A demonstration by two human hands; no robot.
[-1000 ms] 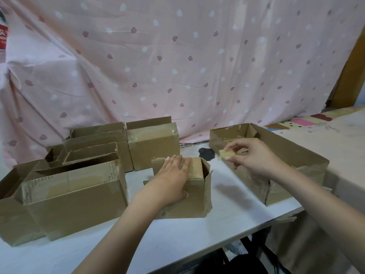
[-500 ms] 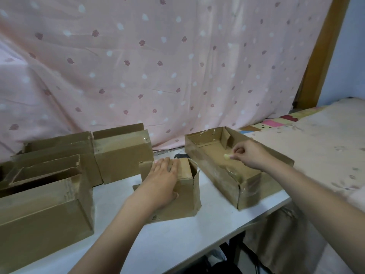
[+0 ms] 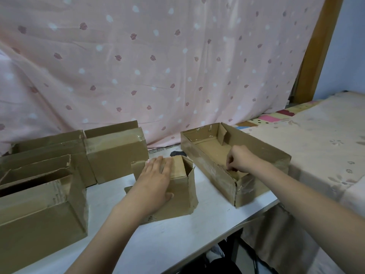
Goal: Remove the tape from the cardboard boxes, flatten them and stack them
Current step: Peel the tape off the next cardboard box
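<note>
Keep your left hand (image 3: 157, 181) flat on the small box (image 3: 177, 189) mid-surface. Your right hand (image 3: 240, 160), fingers curled low inside the long open box (image 3: 221, 167), seems to be dropping the tape wad it pinched above the rim 1 second ago; I can't see the wad now

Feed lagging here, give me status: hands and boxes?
Left hand flat on small box. Right hand fingers curled inside open box; contents unclear. Nothing blocking.
</note>
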